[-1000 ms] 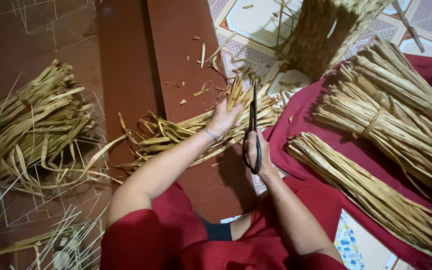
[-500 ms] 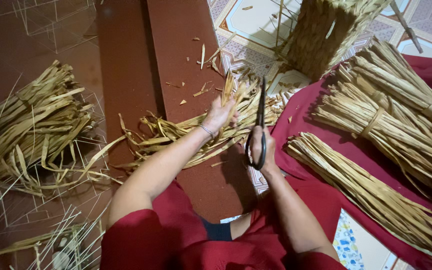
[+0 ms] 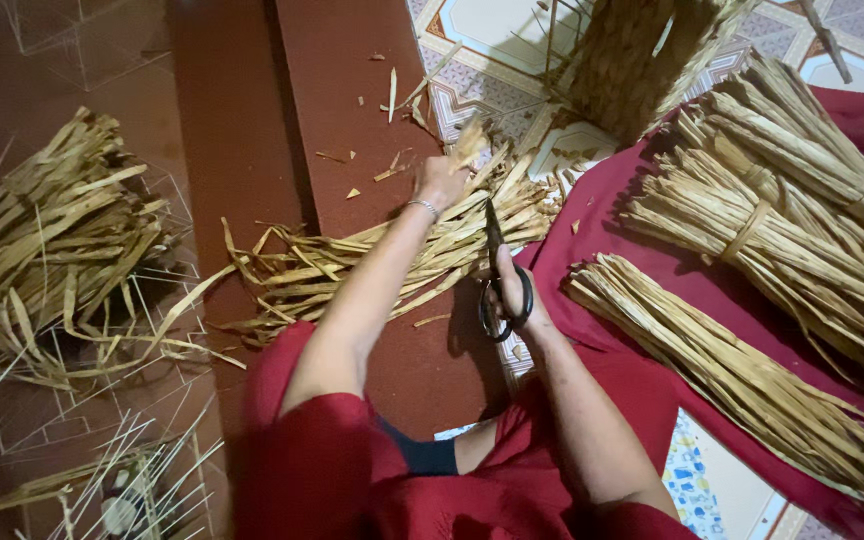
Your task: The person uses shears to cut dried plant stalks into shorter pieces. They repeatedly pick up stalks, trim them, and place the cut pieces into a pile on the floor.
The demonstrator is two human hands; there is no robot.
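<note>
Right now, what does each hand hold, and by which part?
The right hand holds black scissors by the handle loops. The left hand grips the bundle of dried straw strips near its cut end.

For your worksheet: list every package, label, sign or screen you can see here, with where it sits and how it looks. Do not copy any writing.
None: no package, label, sign or screen is in view.
Nearest to packaging: pale strip ties wrapped round the tan straw bundles on the red cloth, at right.
Left hand grips loose straw; right hand holds black scissors.
</note>
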